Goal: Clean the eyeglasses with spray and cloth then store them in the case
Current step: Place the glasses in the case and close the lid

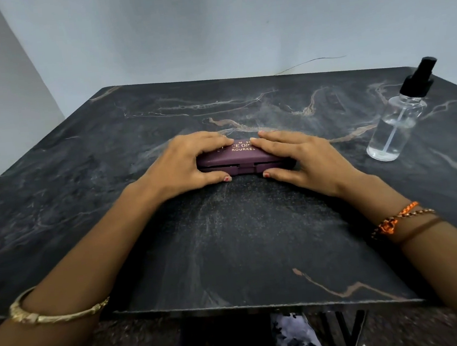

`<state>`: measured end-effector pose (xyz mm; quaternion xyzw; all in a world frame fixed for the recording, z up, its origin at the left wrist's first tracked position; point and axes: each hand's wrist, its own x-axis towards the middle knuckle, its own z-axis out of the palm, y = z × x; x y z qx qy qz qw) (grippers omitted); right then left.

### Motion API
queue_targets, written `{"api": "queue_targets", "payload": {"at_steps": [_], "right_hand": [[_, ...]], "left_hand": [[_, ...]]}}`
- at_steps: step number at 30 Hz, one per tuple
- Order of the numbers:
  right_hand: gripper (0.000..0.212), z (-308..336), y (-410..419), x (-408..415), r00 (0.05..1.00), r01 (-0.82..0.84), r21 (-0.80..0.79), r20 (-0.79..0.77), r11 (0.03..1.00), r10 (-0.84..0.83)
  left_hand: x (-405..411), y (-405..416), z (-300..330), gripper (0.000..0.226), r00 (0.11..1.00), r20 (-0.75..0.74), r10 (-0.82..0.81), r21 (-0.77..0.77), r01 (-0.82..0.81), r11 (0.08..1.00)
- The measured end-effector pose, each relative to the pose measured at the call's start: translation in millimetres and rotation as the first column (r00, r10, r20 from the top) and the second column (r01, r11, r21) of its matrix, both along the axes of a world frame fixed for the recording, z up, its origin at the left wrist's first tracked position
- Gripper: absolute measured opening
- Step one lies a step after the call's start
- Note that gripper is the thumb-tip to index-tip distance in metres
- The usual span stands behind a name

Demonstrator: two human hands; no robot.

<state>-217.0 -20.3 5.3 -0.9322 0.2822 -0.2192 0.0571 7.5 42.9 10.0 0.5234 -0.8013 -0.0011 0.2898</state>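
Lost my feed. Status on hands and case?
Left hand, right hand gripping closed purple eyeglass case. Clear spray bottle standing right. Nothing blocking.

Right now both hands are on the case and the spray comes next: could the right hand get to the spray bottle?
Probably yes. The spray bottle stands upright to the right of the right hand, with only bare tabletop between them.
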Motion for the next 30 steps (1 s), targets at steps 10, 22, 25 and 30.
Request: {"api": "queue_targets", "payload": {"at_steps": [10, 22, 25, 30], "right_hand": [[0.053, 1.4, 3.0, 0.6, 0.998, 0.011, -0.093, -0.058, 0.996, -0.016], [0.05, 2.6, 5.2, 2.8, 1.0, 0.028, -0.076, 0.016, 0.997, -0.027], [0.049, 1.9, 5.0, 3.2, 0.999, 0.031, -0.083, -0.004, 0.996, -0.032], [0.047, -0.1, 5.2, 2.1, 0.999, 0.041, -0.088, -0.006, 0.995, -0.042]], "left_hand": [[0.7, -0.8, 0.4, 0.058, 0.997, 0.083, 0.002, -0.004, -0.001, 1.0], [-0.8, -2.8, 0.9, 0.053, 0.997, 0.072, -0.011, -0.014, 0.012, 1.0], [-1.0, -3.0, 0.6, 0.051, 0.998, 0.063, -0.013, -0.004, 0.013, 1.0], [-0.8, -2.3, -1.3, 0.051, 0.998, 0.066, -0.006, -0.009, 0.006, 1.0]]}}
